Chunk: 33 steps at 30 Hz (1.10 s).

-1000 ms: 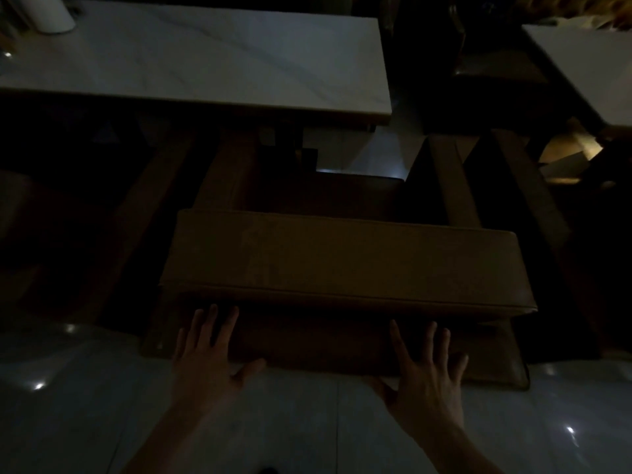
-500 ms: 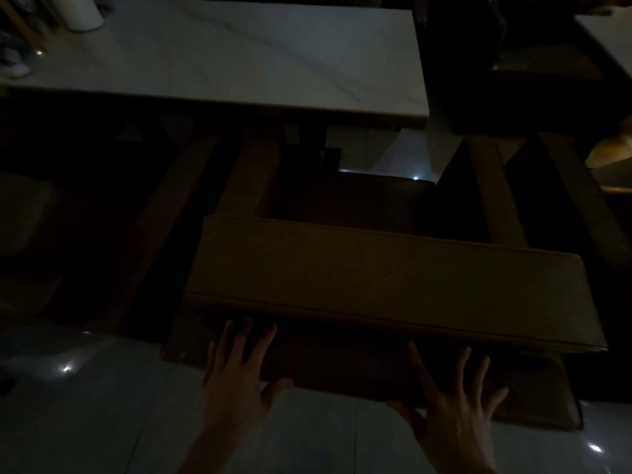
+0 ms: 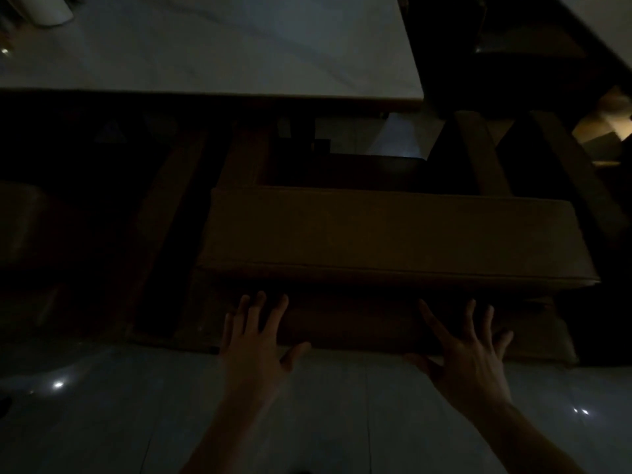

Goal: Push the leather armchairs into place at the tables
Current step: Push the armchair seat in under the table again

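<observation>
A brown leather armchair (image 3: 386,234) stands in front of me, seen from behind and above in dim light. Its thick backrest top runs across the middle of the view, and its armrests reach toward a white marble table (image 3: 212,53). My left hand (image 3: 254,343) lies flat, fingers spread, against the lower back panel of the chair. My right hand (image 3: 468,350) presses the same panel further right, fingers also spread. Neither hand grips anything. The seat lies in deep shadow under the table edge.
A second armchair (image 3: 24,227) sits dark at the left. Another white table (image 3: 602,25) and a dark chair (image 3: 519,46) stand at the upper right. A white cylinder (image 3: 48,8) rests on the table's far left corner. Glossy pale floor tiles (image 3: 102,405) lie beneath me.
The view has shifted and closed in on the table. Both hands stay flat on the chair's back panel, and the chair sits a little further under the table edge.
</observation>
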Motion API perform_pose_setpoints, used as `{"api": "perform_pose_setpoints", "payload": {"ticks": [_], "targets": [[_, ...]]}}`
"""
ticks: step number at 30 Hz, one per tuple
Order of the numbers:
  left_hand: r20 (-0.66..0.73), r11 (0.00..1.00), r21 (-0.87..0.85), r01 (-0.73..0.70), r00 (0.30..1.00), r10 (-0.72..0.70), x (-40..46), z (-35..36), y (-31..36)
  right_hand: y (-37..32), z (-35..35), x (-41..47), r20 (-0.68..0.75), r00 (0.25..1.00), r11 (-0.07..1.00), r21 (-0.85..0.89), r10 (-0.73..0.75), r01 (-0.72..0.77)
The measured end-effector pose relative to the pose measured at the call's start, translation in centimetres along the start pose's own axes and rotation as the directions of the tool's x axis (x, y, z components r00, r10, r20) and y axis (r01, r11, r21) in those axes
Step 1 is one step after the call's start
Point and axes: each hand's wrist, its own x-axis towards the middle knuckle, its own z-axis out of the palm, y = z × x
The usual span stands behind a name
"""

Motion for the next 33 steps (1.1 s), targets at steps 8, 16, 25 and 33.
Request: {"api": "perform_pose_setpoints", "payload": {"ticks": [8,16,25,33], "targets": [[0.02,1.0,0.024,0.006,1.0,-0.006,-0.9,0.2,-0.7,-0.3,0.1,-0.8,0.019,1.0,1.0,0.028,-0.012,0.012],[0.025,1.0,-0.009,0.008,1.0,-0.008,-0.5,0.3,-0.6,-0.5,0.0,-0.9,0.012,1.0,1.0,0.028,0.006,-0.006],[0.063,1.0,-0.003,-0.002,0.998,0.002,-0.5,-0.4,-0.8,-0.5,-0.2,-1.2,0.025,1.0,1.0,-0.007,0.013,-0.013],[0.066,1.0,0.008,-0.006,0.998,0.006,0.5,-0.6,-1.2,-1.0,-0.1,-0.6,0.032,0.999,1.0,-0.013,0.003,-0.002]]}}
